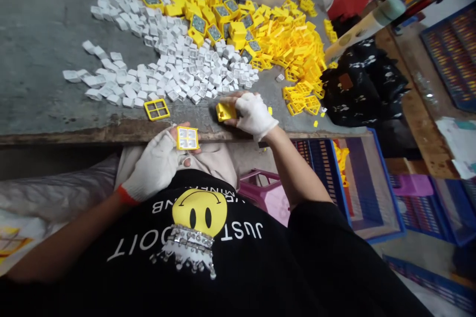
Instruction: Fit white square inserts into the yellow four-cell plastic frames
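My left hand (156,161), in a white glove with bare fingertips, holds a yellow frame with white cells (187,138) just off the table's front edge. Its four-part face is turned up toward me. Over the table edge my right hand (255,113), gloved the same way, grips a small yellow box-shaped part (225,112) with a hole in its side. Between the hands and farther back lies an empty yellow frame (156,109) with a cross inside. Behind it spreads a pile of small white caps (174,67).
Yellow boxes with grey insides (199,24) and a heap of yellow frames (297,44) lie at the back. To the right are a black patterned bag (366,84), a pale bottle (364,27) and a blue crate (386,183). A pink stool (266,190) stands below.
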A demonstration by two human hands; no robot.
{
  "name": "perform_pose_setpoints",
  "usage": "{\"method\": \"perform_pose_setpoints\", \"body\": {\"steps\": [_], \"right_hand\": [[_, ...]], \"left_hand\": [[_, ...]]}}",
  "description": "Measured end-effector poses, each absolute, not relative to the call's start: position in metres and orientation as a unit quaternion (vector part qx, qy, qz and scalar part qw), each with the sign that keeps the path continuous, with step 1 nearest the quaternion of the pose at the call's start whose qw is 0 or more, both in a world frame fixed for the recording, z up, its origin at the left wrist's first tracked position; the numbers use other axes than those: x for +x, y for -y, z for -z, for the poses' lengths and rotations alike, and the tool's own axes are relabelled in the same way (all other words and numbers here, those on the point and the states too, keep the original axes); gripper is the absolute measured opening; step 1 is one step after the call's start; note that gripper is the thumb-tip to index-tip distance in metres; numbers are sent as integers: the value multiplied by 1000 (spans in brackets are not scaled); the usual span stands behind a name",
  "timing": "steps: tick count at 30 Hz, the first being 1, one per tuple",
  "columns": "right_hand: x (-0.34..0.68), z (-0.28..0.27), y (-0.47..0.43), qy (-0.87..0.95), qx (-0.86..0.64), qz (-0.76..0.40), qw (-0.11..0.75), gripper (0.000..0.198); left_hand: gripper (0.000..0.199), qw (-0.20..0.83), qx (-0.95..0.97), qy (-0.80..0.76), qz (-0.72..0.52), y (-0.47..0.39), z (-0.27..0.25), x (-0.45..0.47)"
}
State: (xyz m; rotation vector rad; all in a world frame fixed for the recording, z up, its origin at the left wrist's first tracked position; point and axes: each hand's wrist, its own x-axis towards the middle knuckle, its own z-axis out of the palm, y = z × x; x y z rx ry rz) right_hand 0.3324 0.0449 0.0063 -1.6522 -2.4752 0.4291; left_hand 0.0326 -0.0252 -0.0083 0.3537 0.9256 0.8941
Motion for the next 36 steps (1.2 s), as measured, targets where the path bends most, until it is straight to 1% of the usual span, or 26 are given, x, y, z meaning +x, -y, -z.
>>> {"method": "perform_pose_setpoints", "body": {"steps": [3,4,6,10,19,22,27,30,31,32,34,36], "right_hand": [[309,-8,-26,846,-470,-171,186,73],[302,-9,-20,850,-446,-180,214,74],[292,-9,-11,854,-418,-193,243,74],[281,-7,-4,856,-412,-210,231,76],[287,3,2,859,-406,-207,233,76],[288,8,4,862,-409,-204,221,76],[269,16,17,866,-435,-168,181,73],[255,24,27,858,-446,-163,197,68],[253,28,28,849,-444,-182,221,70],[252,32,26,834,-441,-213,253,73],[254,41,15,780,-433,-305,333,81],[255,46,-1,715,-417,-405,388,80]], "left_hand": [[23,781,164,-429,-422,25,2,37],[22,779,164,-430,-425,25,0,38],[18,776,169,-431,-428,26,-2,40],[15,775,183,-433,-422,30,-4,41],[27,775,193,-443,-408,32,-1,46],[29,771,197,-453,-401,33,-2,48],[32,750,220,-485,-392,36,-6,46],[37,715,293,-489,-406,43,-9,40],[37,693,327,-489,-417,45,-9,38],[33,666,366,-494,-423,47,-8,36],[30,625,407,-493,-448,46,-3,32],[31,600,439,-488,-457,42,3,30]]}}
